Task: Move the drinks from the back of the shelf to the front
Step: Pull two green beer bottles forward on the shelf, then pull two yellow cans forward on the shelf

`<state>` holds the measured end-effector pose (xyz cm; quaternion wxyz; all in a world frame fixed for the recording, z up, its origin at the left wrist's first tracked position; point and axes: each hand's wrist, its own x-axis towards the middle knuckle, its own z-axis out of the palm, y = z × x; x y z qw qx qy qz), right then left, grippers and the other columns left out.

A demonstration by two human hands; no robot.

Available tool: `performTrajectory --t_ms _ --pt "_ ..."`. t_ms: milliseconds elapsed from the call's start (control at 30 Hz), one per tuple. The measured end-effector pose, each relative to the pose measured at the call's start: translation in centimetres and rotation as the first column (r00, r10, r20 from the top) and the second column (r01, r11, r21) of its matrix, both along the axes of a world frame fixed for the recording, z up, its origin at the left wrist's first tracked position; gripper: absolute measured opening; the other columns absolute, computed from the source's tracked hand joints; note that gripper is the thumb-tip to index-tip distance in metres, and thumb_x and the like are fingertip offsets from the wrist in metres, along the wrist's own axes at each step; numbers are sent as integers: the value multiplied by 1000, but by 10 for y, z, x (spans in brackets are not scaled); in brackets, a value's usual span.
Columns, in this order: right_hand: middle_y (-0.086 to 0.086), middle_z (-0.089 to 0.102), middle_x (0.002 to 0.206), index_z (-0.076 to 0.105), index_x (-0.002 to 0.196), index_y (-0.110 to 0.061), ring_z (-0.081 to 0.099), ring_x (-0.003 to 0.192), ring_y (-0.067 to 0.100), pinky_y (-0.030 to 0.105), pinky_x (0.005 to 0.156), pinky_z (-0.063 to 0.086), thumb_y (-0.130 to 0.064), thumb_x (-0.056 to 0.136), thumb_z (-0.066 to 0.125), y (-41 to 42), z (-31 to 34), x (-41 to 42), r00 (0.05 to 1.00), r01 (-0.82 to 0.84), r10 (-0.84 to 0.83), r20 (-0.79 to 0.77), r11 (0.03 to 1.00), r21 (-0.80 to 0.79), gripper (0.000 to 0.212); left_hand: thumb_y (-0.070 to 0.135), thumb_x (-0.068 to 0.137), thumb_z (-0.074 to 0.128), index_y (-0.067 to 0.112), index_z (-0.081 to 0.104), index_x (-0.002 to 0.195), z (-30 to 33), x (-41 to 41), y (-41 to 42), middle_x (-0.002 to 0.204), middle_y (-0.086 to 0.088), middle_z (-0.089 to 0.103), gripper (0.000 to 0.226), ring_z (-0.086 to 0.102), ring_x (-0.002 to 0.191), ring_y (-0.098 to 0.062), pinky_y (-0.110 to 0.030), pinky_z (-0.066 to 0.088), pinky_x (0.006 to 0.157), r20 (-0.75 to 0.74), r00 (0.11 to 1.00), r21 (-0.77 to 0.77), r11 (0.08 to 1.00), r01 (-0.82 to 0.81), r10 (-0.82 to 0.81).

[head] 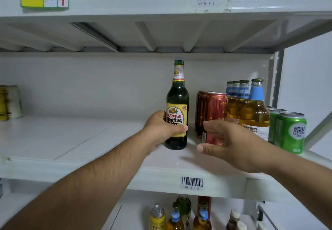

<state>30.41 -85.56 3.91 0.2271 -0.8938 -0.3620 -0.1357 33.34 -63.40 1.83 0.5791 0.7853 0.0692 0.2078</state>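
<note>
I have my left hand [162, 128] wrapped around the green bottle [177, 107], its grip pinching the yellow label low on the body, thumb across the front. The bottle stands upright on the shelf [71, 140], about midway between back wall and front edge, just left of the red cans [212, 114]. My right hand [231, 143] hovers in front of those cans with its grip spread, touching nothing that I can make out.

I judge the bottle to be full glass: heavy, rigid, breakable, and smooth enough to slip, so holding on the paper label at the wide body suits it better than the narrow neck. The red cans right of the bottle look light but easily dented; I'd take one around the middle.
</note>
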Motion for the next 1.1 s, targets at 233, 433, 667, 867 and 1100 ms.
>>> performTrajectory --t_ms 233,433,667,867,1100 --pt "-17 52 141 44 144 -31 48 122 -3 22 104 42 -54 84 68 15 -5 -1 995 -95 95 -9 994 51 69 27 75 93 21 67 125 -2 -10 5 122 4 76 57 72 112 -18 -44 56 104 -45 997 110 992 64 -59" --pt "-13 47 149 39 150 -30 45 134 3 28 110 40 -61 84 61 61 -15 -10 976 -218 215 46 970 110 76 34 87 82 19 31 162 0 -59 35 163 3 41 92 44 144 -12 -28 37 115 32 991 244 961 -132 128" --pt "-11 32 159 27 155 -29 28 145 9 27 112 30 -64 94 44 153 -27 -49 889 -449 450 90 893 -28 73 47 95 66 29 21 166 -12 -164 108 171 5 27 85 32 154 -16 -35 31 123 -11 849 662 641 -390 528" --pt "-1 19 165 22 157 -20 13 152 18 34 120 19 -65 96 37 234 -25 -93 816 -542 568 106 816 -202 78 48 96 65 28 26 165 -23 -252 167 172 6 27 82 32 155 -19 -35 32 123 -100 676 747 504 -434 730" --pt "2 40 152 35 149 -17 36 139 25 42 110 37 -64 95 41 323 -20 -148 829 -499 552 95 805 -323 72 46 95 65 30 30 163 -37 -338 229 164 4 42 78 44 147 -20 -32 40 114 -155 599 725 502 -471 786"
